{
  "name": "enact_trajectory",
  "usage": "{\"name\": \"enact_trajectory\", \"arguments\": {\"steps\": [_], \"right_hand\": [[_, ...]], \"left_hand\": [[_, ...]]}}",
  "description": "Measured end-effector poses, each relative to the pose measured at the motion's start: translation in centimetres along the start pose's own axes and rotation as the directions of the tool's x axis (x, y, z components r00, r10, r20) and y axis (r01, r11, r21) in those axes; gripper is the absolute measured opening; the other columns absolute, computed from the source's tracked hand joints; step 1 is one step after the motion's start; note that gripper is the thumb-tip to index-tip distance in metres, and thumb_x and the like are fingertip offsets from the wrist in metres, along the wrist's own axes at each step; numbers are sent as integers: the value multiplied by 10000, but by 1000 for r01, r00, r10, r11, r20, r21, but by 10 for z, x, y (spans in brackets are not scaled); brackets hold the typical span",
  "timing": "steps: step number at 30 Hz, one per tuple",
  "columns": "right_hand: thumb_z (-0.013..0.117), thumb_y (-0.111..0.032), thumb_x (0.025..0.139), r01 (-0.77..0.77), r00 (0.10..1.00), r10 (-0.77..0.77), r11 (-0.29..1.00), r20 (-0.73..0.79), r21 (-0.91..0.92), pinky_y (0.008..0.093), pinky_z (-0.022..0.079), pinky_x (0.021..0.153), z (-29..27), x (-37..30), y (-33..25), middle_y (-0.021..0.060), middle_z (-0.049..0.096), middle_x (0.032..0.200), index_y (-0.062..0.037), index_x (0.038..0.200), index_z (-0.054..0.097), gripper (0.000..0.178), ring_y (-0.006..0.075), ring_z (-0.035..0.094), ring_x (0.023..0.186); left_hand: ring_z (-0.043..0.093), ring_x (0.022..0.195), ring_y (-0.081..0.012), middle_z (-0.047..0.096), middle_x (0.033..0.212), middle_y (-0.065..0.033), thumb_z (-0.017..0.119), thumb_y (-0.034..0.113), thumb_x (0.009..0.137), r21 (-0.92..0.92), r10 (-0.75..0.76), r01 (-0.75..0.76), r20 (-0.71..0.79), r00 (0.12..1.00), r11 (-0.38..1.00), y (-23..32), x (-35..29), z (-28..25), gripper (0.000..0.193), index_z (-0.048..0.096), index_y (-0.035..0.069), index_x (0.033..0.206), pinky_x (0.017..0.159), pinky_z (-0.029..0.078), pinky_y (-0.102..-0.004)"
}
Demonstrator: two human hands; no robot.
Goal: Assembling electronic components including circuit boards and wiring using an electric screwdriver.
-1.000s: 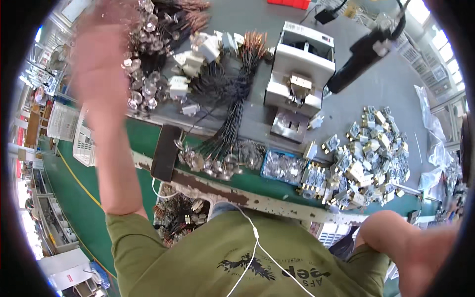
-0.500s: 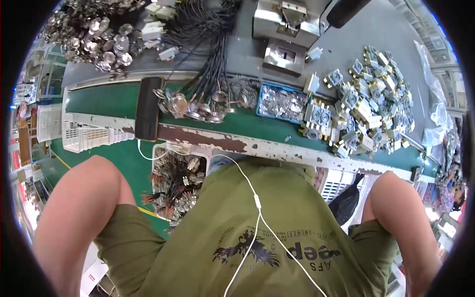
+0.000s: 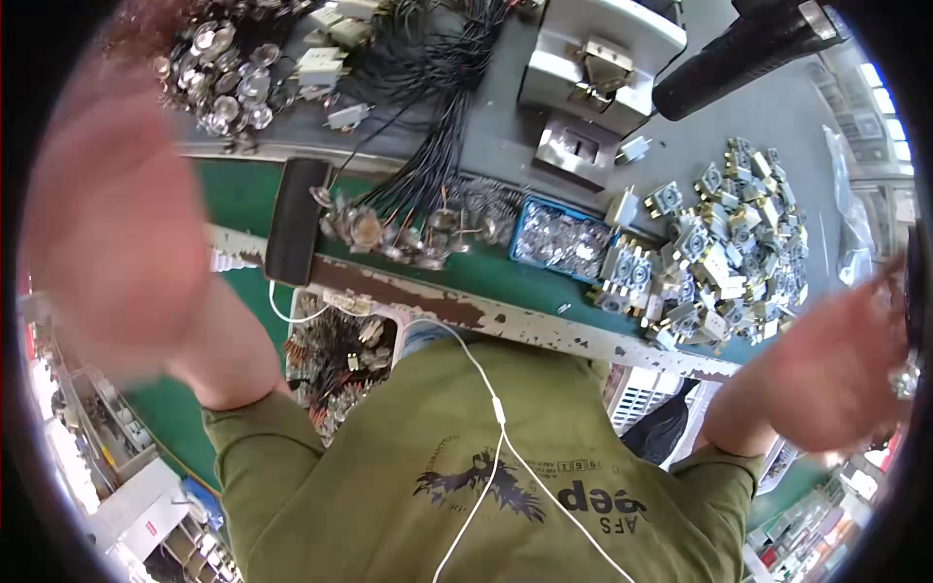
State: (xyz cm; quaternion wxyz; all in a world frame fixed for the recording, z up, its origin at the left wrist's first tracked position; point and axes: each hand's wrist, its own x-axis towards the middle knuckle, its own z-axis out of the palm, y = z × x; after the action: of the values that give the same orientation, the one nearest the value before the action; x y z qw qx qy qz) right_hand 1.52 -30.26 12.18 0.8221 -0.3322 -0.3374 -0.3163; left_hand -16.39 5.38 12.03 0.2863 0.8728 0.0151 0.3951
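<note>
My left hand and forearm (image 3: 117, 214) are raised at the left edge, close to the camera and smeared by motion; the fingers cannot be made out. On the right, my right hand and forearm (image 3: 836, 374) are also lifted and blurred, with the fingers lost at the dark rim. Neither visibly touches anything on the bench. Beyond my left arm lies a heap of shiny round metal parts (image 3: 228, 83). Nearest my right arm is a pile of small grey-and-white blocks with round faces (image 3: 724, 248).
A metal press fixture (image 3: 573, 151) stands at the back, beside a black handle (image 3: 748, 63). A blue tray (image 3: 512, 233) holds small metal pieces. Black wires (image 3: 437, 136) end in metal discs. A black phone-like device (image 3: 296, 223) with a white cable lies at the bench's chipped front edge (image 3: 544, 325).
Both forearms have swung up into view at the sides, where before mainly the bent arms showed. The whole view has shifted and tilted slightly; more of the black handle shows.
</note>
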Motion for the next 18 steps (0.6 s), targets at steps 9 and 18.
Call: {"name": "enact_trajectory", "arguments": {"steps": [9, 18], "right_hand": [[677, 60, 864, 312, 473, 485, 689, 736, -654, 416, 547, 860, -11, -60, 64, 149, 704, 1157, -59, 1177, 709, 337, 358, 679, 1012], [625, 74, 821, 397, 182, 756, 528, 629, -750, 447, 524, 967, -67, -70, 89, 109, 678, 1227, -83, 1224, 679, 436, 348, 647, 1109]], "left_hand": [[693, 951, -272, 680, 909, -59, 698, 146, 839, -15, 256, -411, 804, 536, 911, -38, -22, 155, 169, 737, 132, 1003, 806, 538, -403], [673, 922, -283, 654, 911, -77, 704, 133, 857, -82, 273, -363, 813, 515, 928, -33, -12, 163, 198, 667, 76, 1043, 807, 532, -408]]}}
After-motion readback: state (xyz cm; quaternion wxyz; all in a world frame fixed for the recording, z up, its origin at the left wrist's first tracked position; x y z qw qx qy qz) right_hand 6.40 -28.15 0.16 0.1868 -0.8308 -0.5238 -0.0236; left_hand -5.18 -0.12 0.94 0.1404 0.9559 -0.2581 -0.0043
